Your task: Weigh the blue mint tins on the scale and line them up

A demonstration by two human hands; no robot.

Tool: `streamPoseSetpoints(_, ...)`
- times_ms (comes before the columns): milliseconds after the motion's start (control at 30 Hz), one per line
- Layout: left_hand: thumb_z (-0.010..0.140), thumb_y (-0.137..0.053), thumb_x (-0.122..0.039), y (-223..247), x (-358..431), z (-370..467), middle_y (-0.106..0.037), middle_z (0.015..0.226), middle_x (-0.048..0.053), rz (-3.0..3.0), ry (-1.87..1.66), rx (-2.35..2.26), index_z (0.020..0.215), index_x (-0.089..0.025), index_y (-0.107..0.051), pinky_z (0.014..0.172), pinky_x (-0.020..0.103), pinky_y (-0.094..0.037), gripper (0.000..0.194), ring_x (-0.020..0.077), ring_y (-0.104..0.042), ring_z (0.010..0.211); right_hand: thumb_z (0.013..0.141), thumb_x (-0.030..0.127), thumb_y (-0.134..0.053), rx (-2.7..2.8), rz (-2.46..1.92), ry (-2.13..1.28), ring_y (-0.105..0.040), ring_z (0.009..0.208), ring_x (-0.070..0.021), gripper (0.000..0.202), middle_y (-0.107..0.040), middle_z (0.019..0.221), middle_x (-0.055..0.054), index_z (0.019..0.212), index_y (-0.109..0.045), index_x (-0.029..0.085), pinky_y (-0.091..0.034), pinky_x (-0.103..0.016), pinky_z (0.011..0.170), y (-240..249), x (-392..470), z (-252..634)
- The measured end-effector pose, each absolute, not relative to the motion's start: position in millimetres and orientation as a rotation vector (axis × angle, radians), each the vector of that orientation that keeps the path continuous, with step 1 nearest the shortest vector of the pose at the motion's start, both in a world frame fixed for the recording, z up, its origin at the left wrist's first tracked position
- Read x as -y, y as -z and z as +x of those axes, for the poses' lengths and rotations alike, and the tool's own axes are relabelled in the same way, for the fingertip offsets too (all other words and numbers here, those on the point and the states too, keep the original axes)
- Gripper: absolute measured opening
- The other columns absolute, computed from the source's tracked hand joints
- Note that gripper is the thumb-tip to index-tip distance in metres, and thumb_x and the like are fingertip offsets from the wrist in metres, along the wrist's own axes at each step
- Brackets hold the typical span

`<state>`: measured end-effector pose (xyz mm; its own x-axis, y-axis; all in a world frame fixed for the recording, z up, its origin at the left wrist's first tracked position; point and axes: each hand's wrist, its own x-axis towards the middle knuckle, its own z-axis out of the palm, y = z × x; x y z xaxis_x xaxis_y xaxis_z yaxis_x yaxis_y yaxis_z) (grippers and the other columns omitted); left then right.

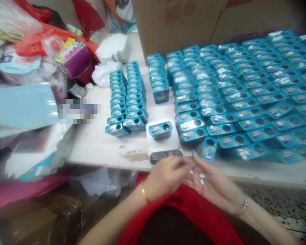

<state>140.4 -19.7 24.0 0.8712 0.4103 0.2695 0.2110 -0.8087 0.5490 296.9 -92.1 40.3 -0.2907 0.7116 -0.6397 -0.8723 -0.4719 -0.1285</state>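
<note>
My right hand [211, 185] is palm up above the table's front edge, cupping several small white oval tablets [202, 176]. My left hand [168, 173], with a gold bracelet at its wrist, has its fingers curled in over the right fingers; what they pinch, if anything, is hidden. Just beyond my hands is a white scale [153, 144] with a dark display. Upon it stands a blue box [160, 130] with a round hole in its top. To the right are rows of like blue boxes [226, 140], many with white tablets lying on their tops.
Two rows of blue boxes [135, 123] stand left of the scale, and a shorter row [160, 92] behind it. A large cardboard carton [178, 30] blocks the back. Plastic bags, a purple box [75, 59] and stacked printed sheets [22, 102] crowd the left.
</note>
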Motion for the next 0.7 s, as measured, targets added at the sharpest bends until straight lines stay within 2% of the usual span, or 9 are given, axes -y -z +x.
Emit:
streamPoseSetpoints(133, 0.094, -0.041, -0.020, -11, 37, 147, -0.063, 0.095, 0.005, 2.523, -0.393, -0.433, 0.096, -0.019, -0.059, 0.073, 0.024, -0.047, 0.019, 0.0145, -0.058, 0.085, 0.093, 0.036, -0.050, -0.319, -0.851, -1.969, -0.066, 0.088, -0.0141, 0.026, -0.070, 0.095, -0.005, 0.095, -0.068, 0.017, -0.050, -0.029, 0.089, -32, 105, 297)
streamPoseSetpoints(300, 0.092, -0.046, -0.018, -5, 40, 149, -0.062, 0.100, 0.002, 2.519, -0.351, -0.247, 0.083, -0.018, -0.058, 0.071, 0.021, -0.044, 0.015, 0.0126, -0.056, 0.084, 0.091, 0.032, -0.054, -0.311, -0.885, -1.999, -0.066, 0.090, -0.0140, 0.019, -0.070, 0.093, -0.003, 0.088, -0.068, 0.019, -0.050, -0.026, 0.088, -27, 119, 296)
streamPoseSetpoints(400, 0.092, -0.043, -0.017, -3, 42, 149, -0.060, 0.093, 0.003, 2.573, -0.343, -0.259, 0.081, -0.017, -0.057, 0.069, 0.022, -0.042, 0.018, 0.0126, -0.054, 0.080, 0.089, 0.030, -0.056, -0.343, -0.893, -1.990, -0.067, 0.081, -0.0121, 0.016, -0.070, 0.087, -0.001, 0.087, -0.067, 0.019, -0.053, -0.024, 0.082, -27, 120, 293)
streamPoseSetpoints(467, 0.093, -0.041, -0.018, -1, 44, 148, -0.059, 0.091, 0.003, 2.606, -0.339, -0.291, 0.082, -0.017, -0.057, 0.066, 0.022, -0.041, 0.019, 0.0126, -0.053, 0.078, 0.089, 0.026, -0.057, -0.368, -0.897, -1.980, -0.067, 0.073, -0.0113, 0.013, -0.070, 0.083, -0.001, 0.087, -0.067, 0.019, -0.055, -0.024, 0.077, -27, 118, 291)
streamPoseSetpoints(567, 0.094, -0.042, -0.021, -4, 41, 144, -0.059, 0.089, 0.003, 2.624, -0.365, -0.288, 0.087, -0.018, -0.058, 0.063, 0.023, -0.040, 0.017, 0.0130, -0.053, 0.076, 0.088, 0.021, -0.059, -0.427, -0.905, -1.945, -0.068, 0.076, -0.0114, 0.009, -0.071, 0.086, -0.001, 0.088, -0.068, 0.019, -0.055, -0.024, 0.079, -26, 115, 289)
streamPoseSetpoints(633, 0.093, -0.046, -0.026, -12, 30, 140, -0.060, 0.096, 0.005, 2.623, -0.440, -0.298, 0.097, -0.018, -0.057, 0.069, 0.025, -0.041, 0.014, 0.0146, -0.054, 0.082, 0.086, 0.020, -0.061, -0.429, -0.905, -1.908, -0.068, 0.081, -0.0122, 0.009, -0.071, 0.091, -0.001, 0.091, -0.068, 0.020, -0.053, -0.026, 0.086, -24, 112, 287)
streamPoseSetpoints(700, 0.091, -0.051, -0.032, -24, 11, 136, -0.059, 0.106, 0.008, 2.626, -0.598, -0.450, 0.107, -0.018, -0.055, 0.080, 0.030, -0.042, 0.021, 0.0179, -0.054, 0.093, 0.086, 0.022, -0.062, -0.373, -0.902, -1.901, -0.068, 0.086, -0.0152, 0.010, -0.072, 0.095, -0.005, 0.091, -0.069, 0.017, -0.052, -0.029, 0.090, -23, 109, 285)
